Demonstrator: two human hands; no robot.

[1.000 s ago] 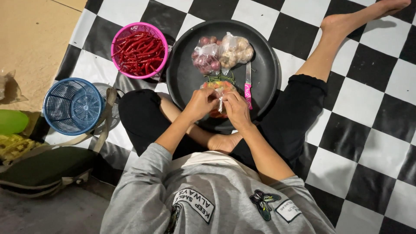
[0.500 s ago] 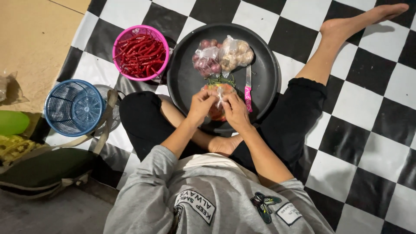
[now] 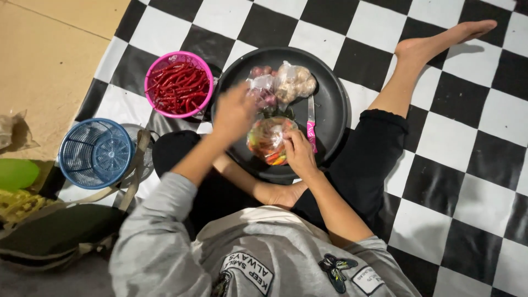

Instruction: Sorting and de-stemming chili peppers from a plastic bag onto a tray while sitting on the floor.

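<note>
A round black tray [image 3: 330, 77] lies on the checkered floor in front of my crossed legs. On its near part sits a clear plastic bag of small mixed-colour chillies [image 3: 268, 141]. My right hand [image 3: 300, 154] grips the top of that bag. My left hand [image 3: 234, 113] hovers blurred over the tray's left side, fingers apart, holding nothing. Behind the bag lie a bag of shallots [image 3: 261, 88] and a bag of garlic [image 3: 296, 81]. A pink-handled knife [image 3: 311, 124] rests on the tray to the right.
A pink basket of red chillies [image 3: 179, 85] stands left of the tray. A blue empty basket [image 3: 96, 153] sits further left, near a green object [image 3: 15, 173] and a dark bag [image 3: 52, 242]. My right leg stretches out to the far right.
My left hand has let go of the chilli bag and lifted away to the left. My right hand stays on the bag.
</note>
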